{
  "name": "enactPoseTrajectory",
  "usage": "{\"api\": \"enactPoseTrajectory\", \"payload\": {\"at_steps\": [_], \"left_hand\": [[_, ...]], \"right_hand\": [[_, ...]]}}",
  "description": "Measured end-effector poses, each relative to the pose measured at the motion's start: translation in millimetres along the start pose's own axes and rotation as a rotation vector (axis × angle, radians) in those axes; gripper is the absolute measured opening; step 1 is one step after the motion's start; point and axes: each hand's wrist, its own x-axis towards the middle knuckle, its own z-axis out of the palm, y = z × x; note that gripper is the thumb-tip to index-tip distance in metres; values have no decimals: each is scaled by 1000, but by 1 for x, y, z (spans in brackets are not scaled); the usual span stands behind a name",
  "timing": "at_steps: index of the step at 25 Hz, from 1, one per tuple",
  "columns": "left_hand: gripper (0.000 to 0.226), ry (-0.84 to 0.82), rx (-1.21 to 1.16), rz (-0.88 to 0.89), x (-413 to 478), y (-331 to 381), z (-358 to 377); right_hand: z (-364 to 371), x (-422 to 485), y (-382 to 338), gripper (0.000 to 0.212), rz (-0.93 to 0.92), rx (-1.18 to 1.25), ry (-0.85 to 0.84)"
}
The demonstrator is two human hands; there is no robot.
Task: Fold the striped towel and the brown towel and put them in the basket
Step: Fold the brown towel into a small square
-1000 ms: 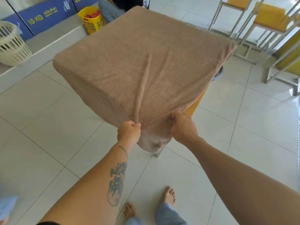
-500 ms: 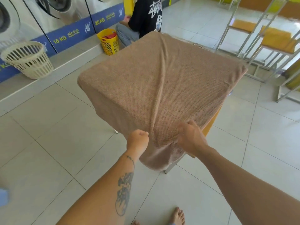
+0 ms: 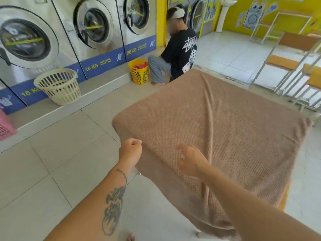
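Observation:
The brown towel lies spread over a table and hangs down its near and left sides, with a long crease running down its middle. My left hand is a closed fist right at the towel's left edge; I see no cloth in it. My right hand hovers over the near part of the towel with its fingers apart, blurred. A cream laundry basket stands on the step in front of the washing machines at the left. The striped towel is not in view.
A person crouches beyond the table beside a yellow basket holding red cloth. A pink basket shows at the left edge. Washing machines line the left wall. Metal-framed chairs stand at the right. Tiled floor lies between me and the step.
Both hands have left the pinched spot at the towel's near corner and moved up. The right hand has opened. The view has tilted up towards the machines.

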Motion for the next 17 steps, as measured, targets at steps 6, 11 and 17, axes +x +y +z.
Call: {"api": "enactPoseTrajectory", "payload": {"at_steps": [6, 11, 17], "left_hand": [[36, 128, 81, 69, 158, -2, -33], [24, 123, 183, 188, 207, -15, -39], [11, 162, 174, 151, 215, -44, -69]], "right_hand": [[36, 132, -82, 51, 85, -32, 38], [65, 173, -111, 35, 85, -219, 197], [79, 179, -133, 15, -17, -103, 222]]}}
